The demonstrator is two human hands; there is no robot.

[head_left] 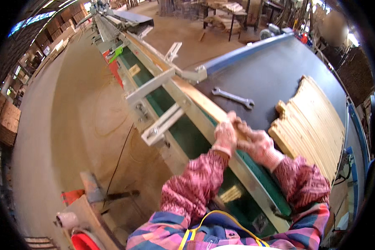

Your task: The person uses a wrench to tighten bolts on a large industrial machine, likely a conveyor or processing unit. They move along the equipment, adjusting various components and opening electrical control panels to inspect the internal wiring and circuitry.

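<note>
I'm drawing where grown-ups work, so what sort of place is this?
Probably a woodworking workshop or factory: there's a row of thin, pale wooden strips, a long dark-green conveyor belt and a silver double-ended metal wrench.

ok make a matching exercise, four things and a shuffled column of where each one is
1. silver double-ended metal wrench
2. row of pale narrow wooden strips
3. long flat green belt
4. long light-brown wooden strip

A. passing beneath white metal brackets
B. touched by the pink-gloved left hand and pink-gloved right hand
C. lying alone on the smooth dark surface
D. side by side at the dark surface's right

Pairs: 1-C, 2-D, 3-A, 4-B
</note>
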